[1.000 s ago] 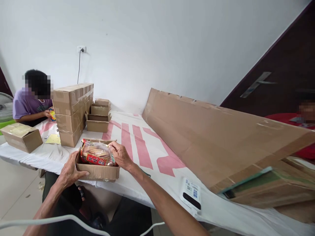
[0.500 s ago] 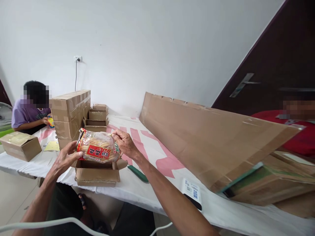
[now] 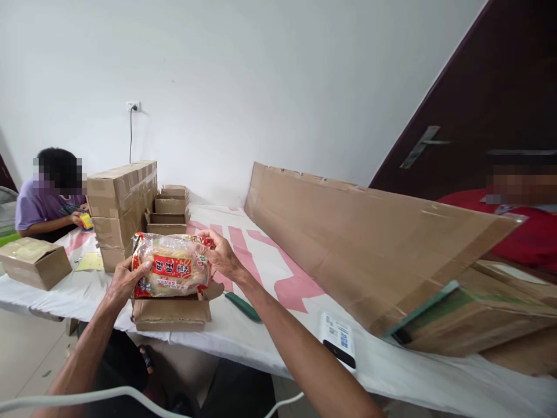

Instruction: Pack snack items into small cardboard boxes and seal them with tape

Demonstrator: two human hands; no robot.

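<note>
Both my hands hold a clear snack packet (image 3: 172,265) with a red label, its face turned towards me, just above a small open cardboard box (image 3: 172,312) at the table's near edge. My left hand (image 3: 126,280) grips the packet's left end. My right hand (image 3: 220,254) pinches its upper right corner. The box's inside is mostly hidden behind the packet.
A green-handled tool (image 3: 243,307) lies right of the box, and a white device (image 3: 338,341) sits nearer the edge. A long cardboard sheet (image 3: 369,244) leans at the right. Stacked sealed boxes (image 3: 119,203) and open boxes (image 3: 169,209) stand behind. A person in purple (image 3: 43,203) sits far left, another in red (image 3: 526,232) at right.
The packet has risen out of the small box and turned to face me. My left hand left the box's side and took the packet's left end.
</note>
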